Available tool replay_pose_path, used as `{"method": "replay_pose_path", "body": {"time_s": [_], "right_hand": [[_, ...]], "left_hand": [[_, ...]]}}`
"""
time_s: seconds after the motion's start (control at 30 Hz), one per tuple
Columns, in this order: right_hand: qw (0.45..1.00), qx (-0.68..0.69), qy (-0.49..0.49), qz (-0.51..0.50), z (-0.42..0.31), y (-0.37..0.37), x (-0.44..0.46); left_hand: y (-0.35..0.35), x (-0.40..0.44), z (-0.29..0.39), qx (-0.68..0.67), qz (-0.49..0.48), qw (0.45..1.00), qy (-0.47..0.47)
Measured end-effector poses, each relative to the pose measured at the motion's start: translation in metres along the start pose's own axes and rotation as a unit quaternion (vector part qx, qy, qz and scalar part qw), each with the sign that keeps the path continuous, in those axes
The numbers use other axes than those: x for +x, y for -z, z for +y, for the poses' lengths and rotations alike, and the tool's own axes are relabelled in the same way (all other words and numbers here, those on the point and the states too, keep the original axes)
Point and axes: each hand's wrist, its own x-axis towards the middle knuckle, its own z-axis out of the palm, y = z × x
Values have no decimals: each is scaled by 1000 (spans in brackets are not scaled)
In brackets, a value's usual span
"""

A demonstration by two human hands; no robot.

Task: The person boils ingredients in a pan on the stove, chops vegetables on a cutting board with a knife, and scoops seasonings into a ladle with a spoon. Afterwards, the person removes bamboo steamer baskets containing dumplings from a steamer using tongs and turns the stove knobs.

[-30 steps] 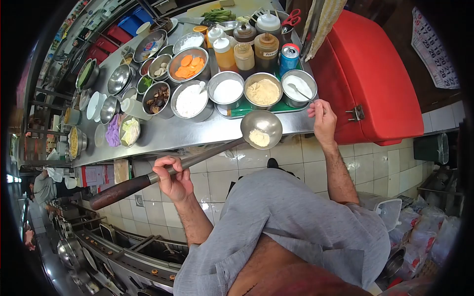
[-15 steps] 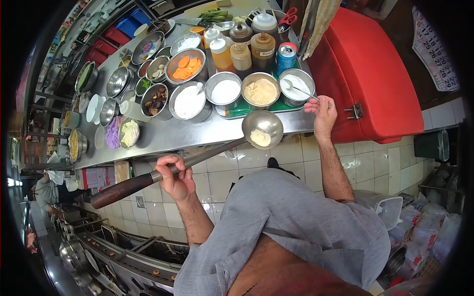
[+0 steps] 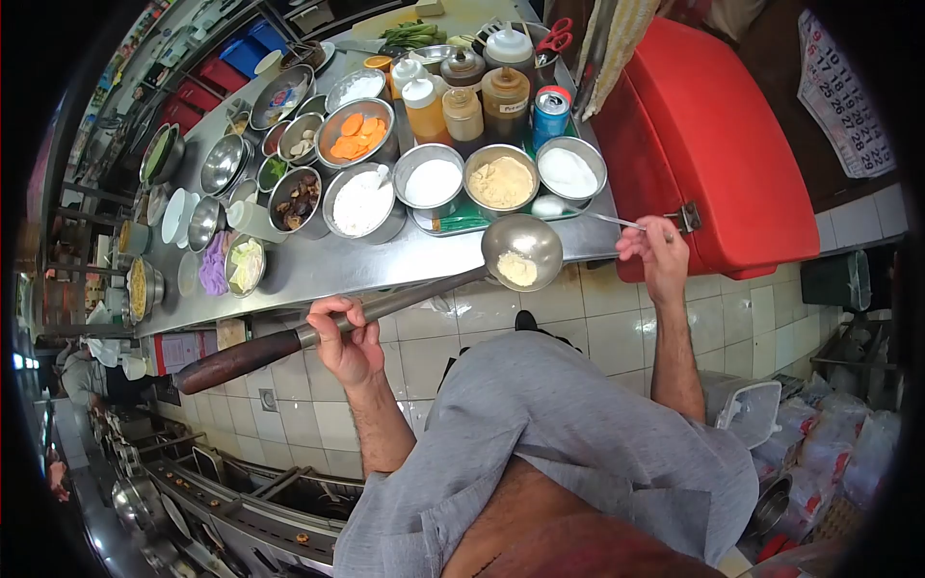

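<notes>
My left hand [image 3: 345,339] grips the metal shaft of a long-handled wok ladle [image 3: 414,295], just past its dark wooden grip. Its bowl [image 3: 521,241] hangs near the table's front edge with pale yellowish powder [image 3: 516,270] inside. Between the fingers of my right hand [image 3: 659,250] is the thin handle of a spoon [image 3: 617,220]. White powder [image 3: 548,206] is heaped on the spoon's tip, above and to the right of the ladle bowl. Behind it stand a metal tub of white powder [image 3: 569,173] and a tub of beige powder [image 3: 501,181].
A steel table [image 3: 318,252] carries several bowls, including carrot slices [image 3: 358,137], plus squeeze bottles [image 3: 421,108] and a blue can [image 3: 551,114]. To the right is a large red bin [image 3: 723,144]. A stove [image 3: 246,491] lies at lower left.
The spoon has come out of the right-hand tub with white powder on it, as my right hand moved right and toward me. The ladle bowl has shifted slightly right.
</notes>
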Motion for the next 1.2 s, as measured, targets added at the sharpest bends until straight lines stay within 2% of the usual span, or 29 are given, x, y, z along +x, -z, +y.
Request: {"method": "replay_pose_path", "body": {"time_s": [0.03, 0.07, 0.1, 0.17, 0.2, 0.27, 0.3, 0.37, 0.4, 0.43, 0.5, 0.53, 0.57, 0.63, 0.7, 0.73, 0.8, 0.83, 0.87, 0.97, 1.1, 1.2], "right_hand": [[995, -77, 14, -61, -7, -1, -3], [985, -128, 84, -74, -12, -7, -5], [985, -127, 85, -77, -22, -15, -2], [921, -319, 216, -62, -37, -28, 9], [920, -318, 218, -63, -35, -31, 16], [883, -427, 181, -72, -24, -36, 36], [883, -426, 184, -72, -6, -32, 49], [927, -363, -1, -98, 40, -16, 71], [957, -281, -16, -66, 48, -10, 77], [947, -302, -59, -93, 46, 3, 85], [910, -396, 62, -103, 41, 18, 91], [887, -445, 74, -95, 25, 15, 90], [862, -482, 146, -63, 11, 7, 88], [882, -433, 183, 10, -14, -15, 86], [902, -366, 222, 43, -28, -39, 86], [912, -334, 238, 34, -29, -51, 87], [945, -232, 229, -29, -18, -75, 89], [968, -156, 181, -75, -15, -92, 84], [977, -144, 131, -91, -9, -102, 80], [956, -147, 110, -231, 9, -141, 71], [881, -41, 4, -470, 43, -208, 49], [765, 32, -139, -628, 50, -268, 2]], "left_hand": [[0, 0, 0, 0, 1, 1000, 0], [0, 0, 0, 0, 3, 1000, -3], [-2, 0, 1, 2, 2, 1000, 1], [-2, -1, 3, 3, 1, 1000, 3], [-2, -1, 4, 9, -3, 1000, 1], [0, -3, 5, 14, -6, 1000, -3], [3, -5, 6, 14, -4, 1000, -9], [7, -8, 11, 14, -1, 1000, -19], [9, -11, 14, 12, 8, 1000, -20], [10, -12, 17, 10, 20, 999, -25], [14, -20, 26, 21, 47, 998, -33], [16, -21, 30, 21, 49, 998, -44], [20, -24, 33, 19, 52, 997, -55], [30, -30, 40, 27, 73, 995, -67], [38, -36, 49, 8, 82, 993, -90], [43, -42, 54, 6, 119, 989, -87], [50, -51, 65, 13, 156, 982, -106], [56, -58, 71, 19, 190, 975, -115], [63, -65, 76, 14, 184, 974, -131], [70, -86, 90, 18, 202, 962, -182], [65, -130, 104, 28, 292, 923, -248], [51, -160, 110, 65, 382, 869, -308]]}}
